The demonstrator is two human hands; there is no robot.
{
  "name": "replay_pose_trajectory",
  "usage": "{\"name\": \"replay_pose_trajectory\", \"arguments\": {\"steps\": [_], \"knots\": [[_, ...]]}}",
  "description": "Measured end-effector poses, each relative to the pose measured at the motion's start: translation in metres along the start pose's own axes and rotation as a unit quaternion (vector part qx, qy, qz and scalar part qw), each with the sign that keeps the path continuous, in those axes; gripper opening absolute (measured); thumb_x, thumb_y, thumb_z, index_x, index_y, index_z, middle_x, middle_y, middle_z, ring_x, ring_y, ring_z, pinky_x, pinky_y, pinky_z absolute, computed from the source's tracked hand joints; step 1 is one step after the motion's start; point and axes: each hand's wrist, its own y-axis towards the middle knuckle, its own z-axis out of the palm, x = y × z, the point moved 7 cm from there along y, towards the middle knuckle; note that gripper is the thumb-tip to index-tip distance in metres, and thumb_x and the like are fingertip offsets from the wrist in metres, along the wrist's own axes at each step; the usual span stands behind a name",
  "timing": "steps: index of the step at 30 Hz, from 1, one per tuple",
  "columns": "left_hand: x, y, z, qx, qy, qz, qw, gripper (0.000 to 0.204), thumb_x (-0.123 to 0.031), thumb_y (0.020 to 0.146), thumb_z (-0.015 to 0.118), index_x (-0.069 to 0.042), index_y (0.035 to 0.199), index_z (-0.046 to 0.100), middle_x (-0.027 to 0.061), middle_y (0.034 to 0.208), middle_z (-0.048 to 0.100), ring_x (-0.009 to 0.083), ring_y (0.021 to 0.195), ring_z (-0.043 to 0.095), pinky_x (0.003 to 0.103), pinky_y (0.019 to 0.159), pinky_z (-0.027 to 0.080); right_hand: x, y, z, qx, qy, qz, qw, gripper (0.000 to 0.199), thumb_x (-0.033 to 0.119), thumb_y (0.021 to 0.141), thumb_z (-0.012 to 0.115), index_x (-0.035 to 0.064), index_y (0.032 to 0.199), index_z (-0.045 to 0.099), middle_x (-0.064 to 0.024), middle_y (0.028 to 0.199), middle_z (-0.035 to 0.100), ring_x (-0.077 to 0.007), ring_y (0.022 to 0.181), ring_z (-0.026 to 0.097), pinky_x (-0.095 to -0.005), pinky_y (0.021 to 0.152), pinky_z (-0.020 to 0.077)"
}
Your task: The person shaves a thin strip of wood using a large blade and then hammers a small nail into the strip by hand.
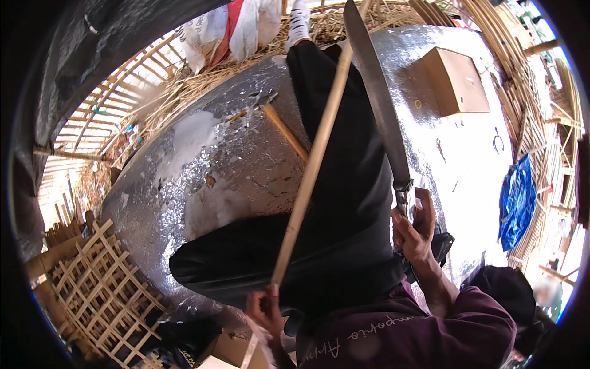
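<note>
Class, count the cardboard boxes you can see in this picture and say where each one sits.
2. One cardboard box lies on the silver mat at upper right. A second cardboard box shows at the bottom edge, below the left hand. Others may be hidden.

One bamboo strip (313,160), one long knife (378,98), one cardboard box (455,80), one bamboo lattice (104,289).

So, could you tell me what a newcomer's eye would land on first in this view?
Most likely the long knife in the right hand, its blade rising to the top edge at centre. Beside it, the left hand grips the lower end of a thin bamboo strip slanting up across the black-trousered legs. A shiny silver mat lies beneath, a cardboard box at upper right.
</note>
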Motion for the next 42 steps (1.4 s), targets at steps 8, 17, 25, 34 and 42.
{"name": "replay_pose_trajectory", "arguments": {"steps": [8, 17, 25, 34, 42], "knots": [[-0.061, 0.056, 0.146, 0.119, -0.011, 0.172, 0.978, 0.016, -0.021, 0.095, 0.061, -0.006, 0.095, 0.056, 0.0076, 0.071, 0.061, 0.0179, 0.059, 0.06, 0.032, 0.053, 0.043, -0.01, -0.015, -0.032, -0.045, -0.331, -0.081, 0.939, 0.046, 0.016, 0.078, 0.077, -0.0048, 0.115, 0.056, -0.0152, 0.084, 0.068, -0.0222, 0.073, 0.069, -0.0317, 0.066, 0.0515], [-0.089, 0.063, 0.2, 0.247, -0.052, 0.14, 0.957, 0.018, -0.022, 0.1, 0.05, -0.005, 0.097, 0.049, 0.0121, 0.067, 0.058, 0.0315, 0.061, 0.064, 0.039, 0.052, 0.046, -0.054, -0.021, -0.043, -0.008, -0.505, -0.083, 0.859, 0.042, 0.021, 0.083, 0.071, 0.0041, 0.118, 0.054, -0.0116, 0.093, 0.065, -0.0306, 0.074, 0.067, -0.0409, 0.055, 0.0504], [-0.084, 0.054, 0.194, 0.239, -0.121, 0.068, 0.961, 0.017, -0.019, 0.101, 0.05, -0.002, 0.096, 0.049, 0.0069, 0.067, 0.049, 0.0145, 0.058, 0.048, 0.03, 0.054, 0.041, -0.044, -0.013, -0.032, -0.025, -0.507, -0.04, 0.861, 0.057, 0.02, 0.083, 0.067, 0.0092, 0.135, 0.047, -0.0127, 0.093, 0.062, -0.0351, 0.073, 0.064, -0.044, 0.056, 0.0493], [-0.076, 0.05, 0.193, 0.224, -0.154, 0.074, 0.959, 0.015, -0.015, 0.1, 0.05, 0.0, 0.101, 0.048, 0.0065, 0.071, 0.051, 0.0128, 0.062, 0.05, 0.028, 0.057, 0.043, -0.045, -0.012, -0.024, 0.035, -0.473, -0.046, 0.879, 0.057, 0.011, 0.082, 0.069, 0.006, 0.135, 0.049, -0.017, 0.093, 0.065, -0.0346, 0.082, 0.066, -0.0408, 0.065, 0.0524], [-0.065, 0.044, 0.189, 0.213, -0.176, 0.022, 0.961, 0.014, -0.015, 0.1, 0.051, 0.0, 0.102, 0.048, 0.0048, 0.075, 0.052, 0.0105, 0.065, 0.049, 0.026, 0.058, 0.042, -0.045, -0.009, -0.02, 0.021, -0.47, -0.066, 0.88, 0.054, 0.015, 0.084, 0.069, 0.0031, 0.133, 0.05, -0.0176, 0.093, 0.066, -0.035, 0.078, 0.067, -0.041, 0.064, 0.0526]]}}
